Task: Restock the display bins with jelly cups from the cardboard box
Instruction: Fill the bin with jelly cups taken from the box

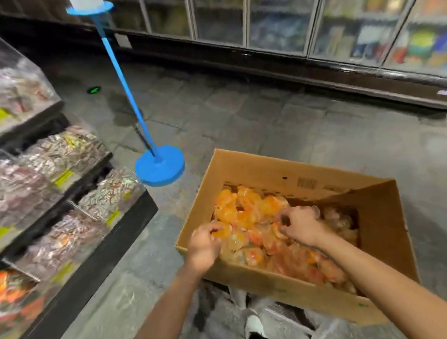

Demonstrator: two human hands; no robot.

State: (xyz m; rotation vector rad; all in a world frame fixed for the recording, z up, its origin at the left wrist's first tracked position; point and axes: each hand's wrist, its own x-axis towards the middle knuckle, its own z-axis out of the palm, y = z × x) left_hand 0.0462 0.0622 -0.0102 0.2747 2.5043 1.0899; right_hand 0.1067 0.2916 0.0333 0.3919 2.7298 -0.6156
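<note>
Jelly cups [253,211], orange and pale, heaped loose inside an open cardboard box [251,171] on the grey tiled floor [237,110]. One box flap [375,206] folded inward over the right part of the heap. Left of the box, tiered display bins [53,163] of wrapped sweets with yellow-green labels, stepping down toward the floor. Beyond the box, a blue stand [159,165] with a round base and a thin slanted pole. Along the far wall, glass-doored coolers [338,17], badly blurred. Left hand [202,244] over the near left corner of the box, fingers curled around an orange cup. Right hand [300,223] down in the middle of the heap, fingers bent and clutching cups. Both forearms reaching forward from the bottom edge.
</note>
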